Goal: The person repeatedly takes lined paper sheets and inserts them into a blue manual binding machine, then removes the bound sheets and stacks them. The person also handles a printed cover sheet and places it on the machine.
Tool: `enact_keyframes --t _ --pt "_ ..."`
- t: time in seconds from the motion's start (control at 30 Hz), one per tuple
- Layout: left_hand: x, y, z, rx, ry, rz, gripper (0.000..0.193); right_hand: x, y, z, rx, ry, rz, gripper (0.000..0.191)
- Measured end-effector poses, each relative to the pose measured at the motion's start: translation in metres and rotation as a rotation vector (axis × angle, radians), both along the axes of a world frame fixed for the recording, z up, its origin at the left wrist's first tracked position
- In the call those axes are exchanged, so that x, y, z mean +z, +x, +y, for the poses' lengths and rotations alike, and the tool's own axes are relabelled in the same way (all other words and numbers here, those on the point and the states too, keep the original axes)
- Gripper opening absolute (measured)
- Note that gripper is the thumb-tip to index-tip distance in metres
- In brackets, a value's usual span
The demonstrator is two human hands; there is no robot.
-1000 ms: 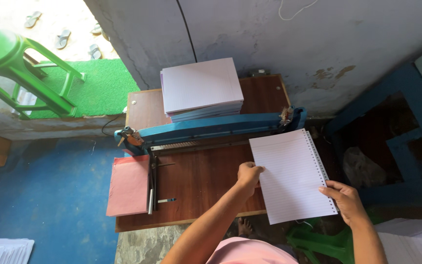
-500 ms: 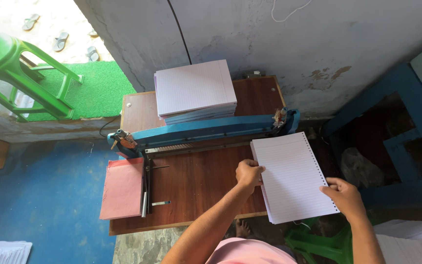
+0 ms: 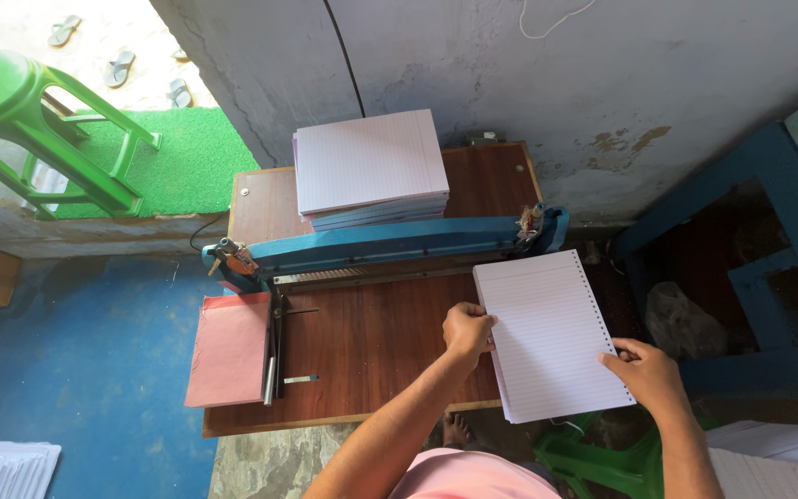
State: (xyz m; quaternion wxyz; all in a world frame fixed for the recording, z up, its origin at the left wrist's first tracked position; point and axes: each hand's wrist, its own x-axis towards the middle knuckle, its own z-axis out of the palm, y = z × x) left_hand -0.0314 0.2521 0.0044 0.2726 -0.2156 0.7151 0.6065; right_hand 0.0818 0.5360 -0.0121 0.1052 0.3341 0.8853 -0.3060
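A sheaf of white lined paper (image 3: 551, 337) with a punched right edge lies at the right end of a brown wooden table (image 3: 371, 346). My left hand (image 3: 468, 331) grips its left edge. My right hand (image 3: 644, 370) holds its lower right corner, past the table's edge. Just beyond the sheaf runs a long blue punching machine (image 3: 390, 245) across the table.
A tall stack of lined paper (image 3: 369, 166) sits behind the machine. A pink card pile (image 3: 230, 349) lies at the table's left end beside a metal lever (image 3: 272, 356). A green stool (image 3: 39, 129) stands far left. More white paper stacks (image 3: 2, 467) rest on the blue floor.
The sheaf and both hands have stayed nearly still at the table's right end; the view has shifted slightly.
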Motion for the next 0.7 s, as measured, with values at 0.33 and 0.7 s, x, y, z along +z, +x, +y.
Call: enact_keyframes --t 0.33,0.7 --pt "-0.01 0.014 0.024 0.058 0.206 -0.157 0.071 -0.023 -0.023 0.011 0.057 -0.159 0.002 0.106" --pt "0.02 0.016 0.025 -0.013 0.348 -0.261 0.075 0.003 -0.032 -0.023 0.057 -0.137 -0.068 0.095"
